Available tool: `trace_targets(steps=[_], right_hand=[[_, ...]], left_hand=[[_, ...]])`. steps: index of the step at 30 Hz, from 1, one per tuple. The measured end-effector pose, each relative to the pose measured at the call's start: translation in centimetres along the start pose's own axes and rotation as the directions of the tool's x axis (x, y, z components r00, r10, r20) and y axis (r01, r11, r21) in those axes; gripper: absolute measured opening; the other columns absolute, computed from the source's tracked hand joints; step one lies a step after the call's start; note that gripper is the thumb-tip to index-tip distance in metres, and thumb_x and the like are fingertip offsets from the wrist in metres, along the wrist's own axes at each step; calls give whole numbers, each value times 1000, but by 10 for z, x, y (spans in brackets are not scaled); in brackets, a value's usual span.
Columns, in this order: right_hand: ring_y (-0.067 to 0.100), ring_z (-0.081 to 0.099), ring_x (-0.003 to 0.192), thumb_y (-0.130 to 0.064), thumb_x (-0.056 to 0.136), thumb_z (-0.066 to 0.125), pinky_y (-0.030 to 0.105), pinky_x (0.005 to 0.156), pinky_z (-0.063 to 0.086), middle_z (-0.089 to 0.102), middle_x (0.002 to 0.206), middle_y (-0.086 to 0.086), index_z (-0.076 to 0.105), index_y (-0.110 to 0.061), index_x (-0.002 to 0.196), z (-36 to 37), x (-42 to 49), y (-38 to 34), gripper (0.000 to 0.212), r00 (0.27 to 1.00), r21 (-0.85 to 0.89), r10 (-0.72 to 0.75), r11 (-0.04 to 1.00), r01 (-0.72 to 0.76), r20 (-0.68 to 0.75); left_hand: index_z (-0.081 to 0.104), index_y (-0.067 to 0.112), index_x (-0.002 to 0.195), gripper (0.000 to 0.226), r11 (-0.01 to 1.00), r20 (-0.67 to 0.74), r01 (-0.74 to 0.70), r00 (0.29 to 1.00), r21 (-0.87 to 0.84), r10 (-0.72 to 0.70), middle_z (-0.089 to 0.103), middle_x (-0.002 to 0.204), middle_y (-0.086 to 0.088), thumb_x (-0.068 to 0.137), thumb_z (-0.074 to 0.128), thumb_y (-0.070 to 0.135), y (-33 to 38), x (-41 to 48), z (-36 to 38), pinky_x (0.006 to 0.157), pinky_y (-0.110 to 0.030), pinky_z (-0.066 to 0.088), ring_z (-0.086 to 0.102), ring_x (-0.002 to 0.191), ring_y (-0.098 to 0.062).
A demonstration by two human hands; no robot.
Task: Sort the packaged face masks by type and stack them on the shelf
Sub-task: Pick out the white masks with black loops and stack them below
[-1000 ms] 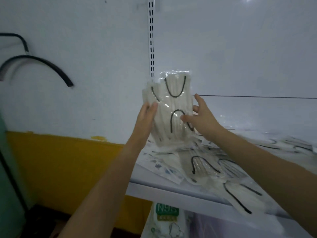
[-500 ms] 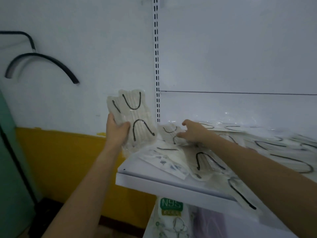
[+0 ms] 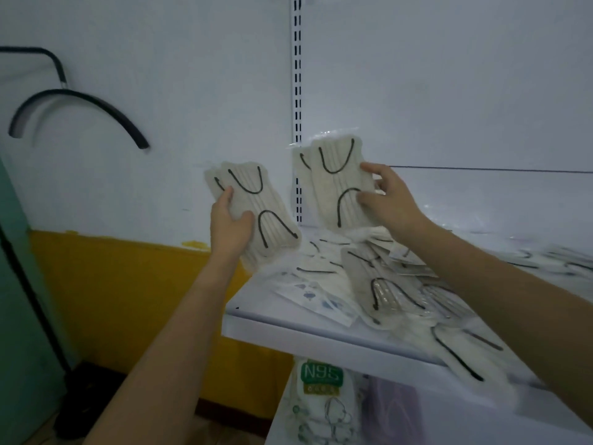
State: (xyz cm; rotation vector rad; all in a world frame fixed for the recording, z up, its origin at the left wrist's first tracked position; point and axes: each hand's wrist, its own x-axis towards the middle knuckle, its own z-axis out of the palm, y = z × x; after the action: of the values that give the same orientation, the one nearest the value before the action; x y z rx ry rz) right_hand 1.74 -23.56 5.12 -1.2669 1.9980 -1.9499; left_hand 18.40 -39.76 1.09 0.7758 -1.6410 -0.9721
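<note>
Bundle [image 3: 266,200] of packaged masks stands on end, gripped by the left hand [image 3: 229,223] just past the left end of the shelf [image 3: 288,329]. The right hand [image 3: 386,200], apart from it, pinches a matching pack [image 3: 333,187], also upright, just to the right and slightly higher. Joining them likely means carrying that pack leftward. Loose packs [image 3: 378,284] litter the shelf.

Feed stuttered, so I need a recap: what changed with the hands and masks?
The right hand let go of the first bundle of masks, dropped to the shelf pile, gripped a second bundle and raised it upright. The left hand carried the first bundle leftward and still grips it. The shelf pile and N95 pack stayed.
</note>
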Motion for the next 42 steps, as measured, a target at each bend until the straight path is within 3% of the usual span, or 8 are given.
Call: trace_targets(steps=[8,13,18,23,28,32,39,42], right_hand=[[10,62,69,-4,94,50,17,55,52,65,98,8,37,-22,135,-10,-29,-1,47,997,104,56,993,-61,54],[2,53,74,-16,89,60,14,57,45,53,102,-2,28,-24,142,-10,-36,1,62,995,-176,-67,981,80,75],[11,49,80,-26,86,65,22,69,40,43,115,-1,19,-21,146,-6,-34,5,76,997,-302,-56,951,68,48],[19,56,91,-30,86,64,27,76,43,44,113,0,20,-19,146,-13,-39,1,76,998,-368,13,930,13,66],[11,57,73,-31,86,63,17,64,42,62,95,0,56,-17,121,-52,-63,1,39,901,-726,288,686,42,324],[19,51,113,-43,85,62,24,86,36,53,129,2,45,-19,132,-60,-87,10,56,881,-868,383,494,58,277],[22,41,129,-41,75,73,32,101,37,38,145,3,25,-19,145,-51,-97,10,87,846,-777,482,613,-142,225],[23,36,134,-26,74,77,32,106,34,32,149,6,21,-23,146,-49,-101,7,91,857,-658,450,729,-188,253]], left_hand=[[39,17,140,50,948,214,-18,973,-317,90,45,138,4,93,54,30,37,-26,42,101,-22,36,43,125,-10],[48,13,126,44,962,188,-132,966,-238,179,55,100,15,85,63,9,45,-30,50,68,-3,46,53,87,6],[47,14,131,36,925,276,39,958,-378,73,58,117,1,98,44,26,49,-35,51,81,-23,50,57,104,-13],[45,17,120,36,973,284,-92,947,-210,151,53,94,17,88,58,7,44,-42,44,61,-6,45,52,83,6],[43,7,129,45,986,217,-76,970,-151,108,52,111,2,87,59,4,26,-34,17,80,-25,43,50,99,-11],[38,10,133,54,985,247,-21,967,-170,63,49,119,-1,85,61,4,13,-36,10,87,-31,44,49,107,-16],[-6,31,149,99,968,322,-63,936,-244,142,23,153,-1,84,62,-1,8,-41,-5,107,-40,35,33,135,-19],[18,22,148,75,983,306,-98,941,-158,143,33,143,3,88,58,2,9,-46,-12,99,-27,37,38,123,-11]])
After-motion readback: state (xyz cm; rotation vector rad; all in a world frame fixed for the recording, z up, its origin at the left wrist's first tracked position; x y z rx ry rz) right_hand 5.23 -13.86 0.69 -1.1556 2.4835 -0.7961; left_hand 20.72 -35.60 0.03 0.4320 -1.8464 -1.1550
